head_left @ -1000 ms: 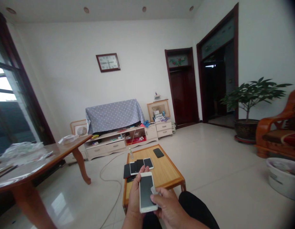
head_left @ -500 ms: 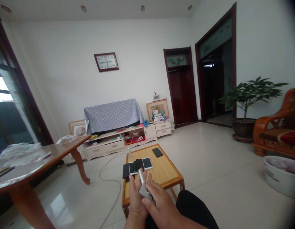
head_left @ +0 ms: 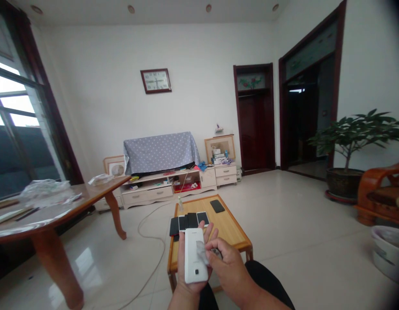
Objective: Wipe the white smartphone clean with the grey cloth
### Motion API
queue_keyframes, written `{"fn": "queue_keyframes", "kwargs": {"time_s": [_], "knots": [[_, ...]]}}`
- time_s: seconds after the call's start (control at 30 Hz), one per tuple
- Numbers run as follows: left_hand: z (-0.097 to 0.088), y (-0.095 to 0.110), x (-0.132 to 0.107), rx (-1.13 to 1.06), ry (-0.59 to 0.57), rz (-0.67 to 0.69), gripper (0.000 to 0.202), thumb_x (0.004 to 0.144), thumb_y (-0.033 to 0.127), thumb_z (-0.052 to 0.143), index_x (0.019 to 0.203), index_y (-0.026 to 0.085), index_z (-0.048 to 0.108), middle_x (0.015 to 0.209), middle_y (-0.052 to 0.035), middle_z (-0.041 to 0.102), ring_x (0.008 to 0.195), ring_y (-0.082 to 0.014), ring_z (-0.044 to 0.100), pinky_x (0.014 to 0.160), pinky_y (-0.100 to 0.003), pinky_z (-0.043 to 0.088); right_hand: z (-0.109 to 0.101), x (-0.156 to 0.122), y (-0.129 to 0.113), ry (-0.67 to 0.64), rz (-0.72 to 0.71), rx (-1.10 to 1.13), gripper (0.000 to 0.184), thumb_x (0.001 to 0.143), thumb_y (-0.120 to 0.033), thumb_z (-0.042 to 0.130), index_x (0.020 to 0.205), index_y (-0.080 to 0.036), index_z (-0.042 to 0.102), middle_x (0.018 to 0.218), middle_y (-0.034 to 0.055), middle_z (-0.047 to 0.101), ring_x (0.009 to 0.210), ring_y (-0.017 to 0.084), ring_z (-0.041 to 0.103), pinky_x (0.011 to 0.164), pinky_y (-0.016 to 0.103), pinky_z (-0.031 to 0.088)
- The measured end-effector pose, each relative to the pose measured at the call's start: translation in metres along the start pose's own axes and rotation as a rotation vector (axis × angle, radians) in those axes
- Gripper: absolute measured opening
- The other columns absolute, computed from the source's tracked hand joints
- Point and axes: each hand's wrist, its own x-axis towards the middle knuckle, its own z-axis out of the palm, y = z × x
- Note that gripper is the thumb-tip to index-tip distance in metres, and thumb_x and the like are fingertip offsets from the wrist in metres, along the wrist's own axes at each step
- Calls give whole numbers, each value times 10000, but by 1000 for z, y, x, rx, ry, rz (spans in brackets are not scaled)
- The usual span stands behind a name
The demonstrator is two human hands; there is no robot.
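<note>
A white phone (head_left: 193, 252) lies back side up in my left hand (head_left: 183, 282), its camera lens toward me. The left fingers hold it from beneath and along its sides. My right hand (head_left: 230, 265) pinches a thin grey cloth (head_left: 202, 252), which rests against the phone's right half. Beyond my hands, several phones lie side by side on a small wooden table (head_left: 233, 226), among them a white-framed phone (head_left: 202, 218) and a dark phone (head_left: 174, 226). Another black phone (head_left: 217, 206) is farther back on the right.
A small clear bottle (head_left: 180, 203) stands at the table's far left corner. To the left is a larger wooden table (head_left: 99, 194) with plastic bags (head_left: 46, 191). A cable (head_left: 163, 247) runs over the floor. A white bucket (head_left: 388, 254) and potted plant (head_left: 346, 181) are on the right.
The white phone has turned from edge-on to showing its flat back. My right hand has shifted right with the cloth, and the whole view has swung slightly left.
</note>
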Motion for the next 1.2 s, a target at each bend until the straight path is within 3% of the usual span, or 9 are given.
{"fn": "queue_keyframes", "kwargs": {"time_s": [0.1,0.23,0.5,0.67,0.77,0.87,0.97,1.1,1.2], "knots": [[-3,0,-2,21,-8,16,777,935,710,354,1552,238,332,1577,-120,430,1442,-309,422,1207,-535,295,-5,3,-9,-49,-33,-33,50,820,-187,572,862,-212,585,840,-17,630,771,163,593,699,257,442],[-3,-3,-4,14,-7,26,751,942,700,366,1528,231,390,1572,-113,442,1417,-327,451,1190,-508,326,-8,7,-9,-108,-132,-227,171,754,-80,545,842,-225,525,843,-32,600,787,152,575,708,245,417],[-1,-13,-10,-17,-59,-13,762,943,703,361,1509,197,423,1437,-134,587,1341,-304,530,1161,-461,375,-8,15,32,-2,-263,-508,216,770,-52,504,880,-238,497,878,-14,575,815,170,571,740,282,423],[10,-27,-12,30,49,-37,669,928,689,440,1421,247,537,1225,-91,704,1182,-296,631,1045,-448,491,-15,9,44,12,-385,-564,255,809,-48,469,954,-246,540,1059,40,620,982,209,591,852,334,464],[19,-30,-12,69,135,-52,521,930,616,522,1325,284,596,1248,-74,682,1155,-282,625,986,-472,530,-24,4,44,91,-419,-681,260,805,-103,552,1006,-265,578,1207,59,617,1123,269,563,949,409,447],[26,-30,-13,94,151,-77,359,958,476,566,1249,271,608,1317,-84,624,1132,-232,612,954,-464,548,-33,2,46,188,-305,-776,266,775,-190,660,1020,-279,603,1091,53,639,1028,283,598,858,392,475],[32,-31,-15,112,141,-99,306,967,421,571,1222,257,614,1318,-82,611,1110,-209,612,940,-433,558,-38,1,49,125,-217,-731,165,821,-206,629,971,-273,618,918,15,622,828,211,630,709,299,476],[44,-32,-19,136,120,-126,301,955,421,590,1214,269,617,1293,-78,628,1105,-220,616,912,-436,569,-41,2,52,59,-280,-609,191,840,-100,507,880,-242,629,881,16,617,822,172,644,734,258,485],[56,-36,-36,156,99,-148,291,958,438,577,1202,288,625,1303,-76,622,1106,-214,613,916,-424,571,-40,0,52,31,-374,-590,238,809,-81,496,899,-245,644,888,17,639,819,169,657,722,245,498]]}}
